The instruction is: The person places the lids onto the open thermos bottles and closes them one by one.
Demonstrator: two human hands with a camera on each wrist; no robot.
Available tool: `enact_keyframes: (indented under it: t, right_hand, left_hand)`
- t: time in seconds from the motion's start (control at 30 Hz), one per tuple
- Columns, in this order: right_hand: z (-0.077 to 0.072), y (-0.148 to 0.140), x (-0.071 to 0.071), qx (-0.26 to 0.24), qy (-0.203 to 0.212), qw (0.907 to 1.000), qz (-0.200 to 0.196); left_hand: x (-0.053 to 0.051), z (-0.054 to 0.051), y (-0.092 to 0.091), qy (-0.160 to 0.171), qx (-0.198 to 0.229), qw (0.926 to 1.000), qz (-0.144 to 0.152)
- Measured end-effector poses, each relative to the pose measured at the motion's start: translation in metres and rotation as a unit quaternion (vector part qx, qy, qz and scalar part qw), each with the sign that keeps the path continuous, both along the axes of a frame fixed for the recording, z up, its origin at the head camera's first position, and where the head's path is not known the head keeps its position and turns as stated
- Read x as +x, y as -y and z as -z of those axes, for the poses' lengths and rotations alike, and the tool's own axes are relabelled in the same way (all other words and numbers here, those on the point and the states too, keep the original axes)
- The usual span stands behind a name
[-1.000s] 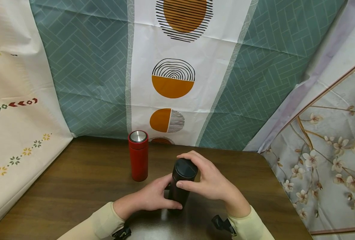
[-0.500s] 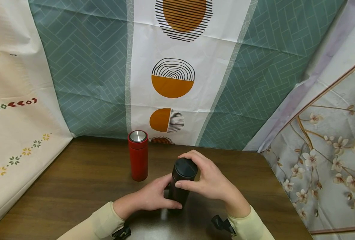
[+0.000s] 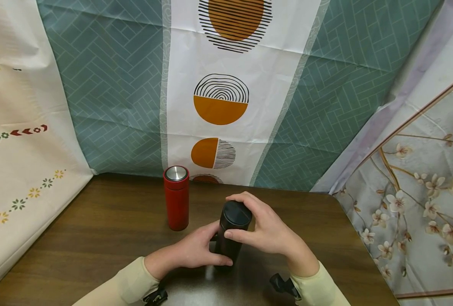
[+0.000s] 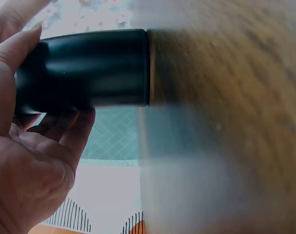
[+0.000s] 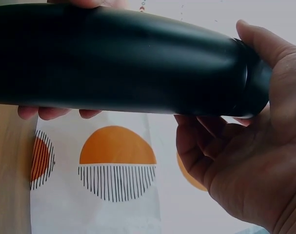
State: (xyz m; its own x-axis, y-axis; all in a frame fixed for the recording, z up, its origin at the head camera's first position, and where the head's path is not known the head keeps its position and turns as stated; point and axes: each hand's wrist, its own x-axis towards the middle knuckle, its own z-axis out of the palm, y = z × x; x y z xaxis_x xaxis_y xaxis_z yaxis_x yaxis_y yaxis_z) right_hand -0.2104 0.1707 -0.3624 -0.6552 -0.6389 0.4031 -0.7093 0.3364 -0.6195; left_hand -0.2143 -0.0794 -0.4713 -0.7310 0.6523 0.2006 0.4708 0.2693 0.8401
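A black bottle (image 3: 229,242) stands upright on the wooden table, with its dark lid (image 3: 237,213) on top. Around its lower body my left hand (image 3: 196,250) is wrapped from the left, thumb across the near side. My right hand (image 3: 266,225) grips the bottle at the lid from the right, thumb in front and fingers behind. In the left wrist view the base of the bottle (image 4: 99,68) meets the table, and the left hand (image 4: 35,161) holds its body. The right wrist view has the right hand (image 5: 255,146) around the lid end of the bottle (image 5: 123,63).
A red bottle (image 3: 177,204) with a silver top stands upright, behind and left of the black one. The brown table (image 3: 96,238) reaches back to a patterned cloth (image 3: 111,85). Other patterned cloths hang at the left (image 3: 12,170) and right (image 3: 421,191).
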Motion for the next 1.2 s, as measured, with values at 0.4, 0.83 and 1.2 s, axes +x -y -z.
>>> enact_keyframes:
  t: [0.4, 0.83, 1.2]
  right_hand:
    - [0.0, -0.0005, -0.0004, 0.004, -0.001, 1.0, -0.008]
    - [0.0008, -0.0023, -0.0029, 0.002, -0.009, 0.9996, -0.025]
    - [-0.0003, -0.0029, -0.0033, 0.003, -0.005, 0.9996, -0.026]
  left_hand:
    - [0.0003, -0.0013, 0.0001, 0.001, -0.006, 1.0, -0.003]
    - [0.0006, -0.0018, -0.0008, 0.004, -0.003, 1.0, -0.002]
    - [0.0019, -0.0022, -0.001, -0.001, -0.001, 1.0, -0.005]
